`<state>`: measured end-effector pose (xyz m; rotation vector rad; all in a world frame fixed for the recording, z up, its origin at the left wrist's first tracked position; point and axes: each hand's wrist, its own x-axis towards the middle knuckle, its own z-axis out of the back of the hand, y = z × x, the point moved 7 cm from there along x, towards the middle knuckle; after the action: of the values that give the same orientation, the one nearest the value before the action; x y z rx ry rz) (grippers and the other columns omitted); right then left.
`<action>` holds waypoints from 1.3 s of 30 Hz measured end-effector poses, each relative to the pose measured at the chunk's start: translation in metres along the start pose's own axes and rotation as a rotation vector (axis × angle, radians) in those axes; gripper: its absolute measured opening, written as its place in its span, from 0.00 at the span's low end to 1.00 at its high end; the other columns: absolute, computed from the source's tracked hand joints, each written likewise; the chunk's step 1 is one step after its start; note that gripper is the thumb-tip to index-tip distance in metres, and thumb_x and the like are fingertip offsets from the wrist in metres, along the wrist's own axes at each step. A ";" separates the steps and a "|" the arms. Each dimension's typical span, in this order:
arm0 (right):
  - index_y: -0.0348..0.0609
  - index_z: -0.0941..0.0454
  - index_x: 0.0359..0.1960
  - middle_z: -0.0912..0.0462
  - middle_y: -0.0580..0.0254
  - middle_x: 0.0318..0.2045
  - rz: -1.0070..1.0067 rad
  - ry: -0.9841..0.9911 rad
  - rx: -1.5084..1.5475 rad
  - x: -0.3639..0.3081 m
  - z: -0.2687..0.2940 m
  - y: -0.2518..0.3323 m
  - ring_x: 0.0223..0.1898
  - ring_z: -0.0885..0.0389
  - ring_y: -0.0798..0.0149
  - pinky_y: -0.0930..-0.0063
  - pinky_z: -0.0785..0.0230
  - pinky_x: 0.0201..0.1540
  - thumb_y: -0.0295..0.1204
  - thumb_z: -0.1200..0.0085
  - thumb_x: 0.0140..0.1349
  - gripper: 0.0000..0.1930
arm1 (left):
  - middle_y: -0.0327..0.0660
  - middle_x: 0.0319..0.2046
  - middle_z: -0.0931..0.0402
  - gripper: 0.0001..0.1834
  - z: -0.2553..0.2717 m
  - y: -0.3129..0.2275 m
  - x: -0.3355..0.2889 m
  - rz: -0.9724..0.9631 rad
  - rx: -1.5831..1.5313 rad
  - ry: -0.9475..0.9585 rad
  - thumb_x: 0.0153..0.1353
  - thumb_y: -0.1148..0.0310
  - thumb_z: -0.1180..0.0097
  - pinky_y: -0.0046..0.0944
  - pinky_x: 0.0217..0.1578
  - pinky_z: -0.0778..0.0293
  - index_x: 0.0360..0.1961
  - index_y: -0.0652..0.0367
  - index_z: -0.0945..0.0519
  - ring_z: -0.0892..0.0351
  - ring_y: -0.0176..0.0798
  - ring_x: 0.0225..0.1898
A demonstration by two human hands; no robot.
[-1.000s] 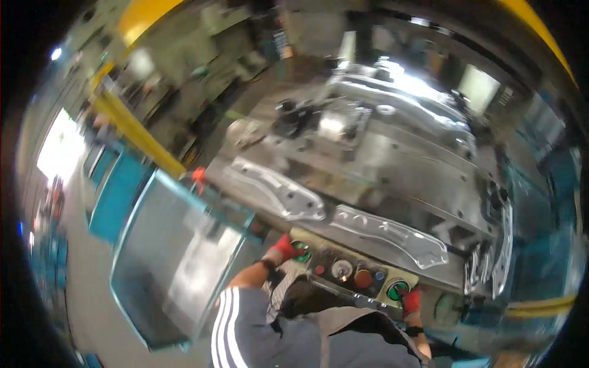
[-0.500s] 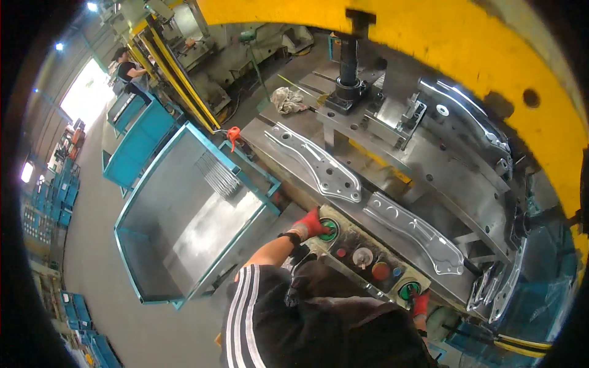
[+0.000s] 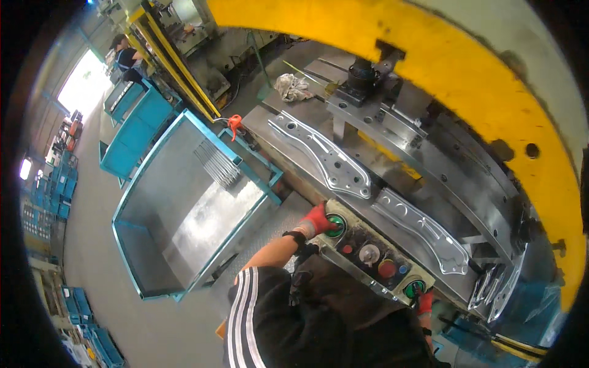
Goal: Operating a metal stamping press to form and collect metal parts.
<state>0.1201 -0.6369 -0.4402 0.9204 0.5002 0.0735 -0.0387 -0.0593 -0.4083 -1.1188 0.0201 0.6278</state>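
My left hand (image 3: 317, 221), in a red glove, grips the left end of a control box (image 3: 359, 230), its thumb on a green push button (image 3: 335, 226). At the box's other end my right hand (image 3: 425, 300), also red-gloved, has a digit on a second green push button (image 3: 415, 289); its other fingers are mostly hidden. Behind the box, two shaped sheet-metal brackets (image 3: 325, 156) (image 3: 423, 230) lie along the press bed's front edge. The large yellow press ram (image 3: 442, 67) is low over the steel die (image 3: 429, 165).
A blue-edged metal bin (image 3: 147, 245) stands at the left with several stacked metal parts (image 3: 218, 164). A red-handled tool (image 3: 235, 125) hangs by its corner. A rag (image 3: 292, 88) lies on the bed. More brackets (image 3: 488, 287) stand at the right. A person (image 3: 126, 58) works far left.
The yellow ram has come down, shortening the visible black guide post and hiding the bracket on the die. My hands stay on the green buttons; the view has shifted slightly.
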 end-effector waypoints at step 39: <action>0.42 0.35 0.64 0.35 0.35 0.59 0.608 -0.219 -0.899 -0.021 0.023 0.355 0.58 0.34 0.37 0.50 0.39 0.60 0.40 0.25 0.33 0.51 | 0.51 0.33 0.20 0.25 0.092 -0.172 -0.042 -0.209 0.473 0.093 0.51 0.48 0.38 0.51 0.41 0.25 0.40 0.58 0.22 0.20 0.58 0.39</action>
<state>0.1647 -0.4428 -0.1451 0.1572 -0.0583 0.6858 -0.0176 -0.0499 -0.2097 -0.6793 0.1236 0.3567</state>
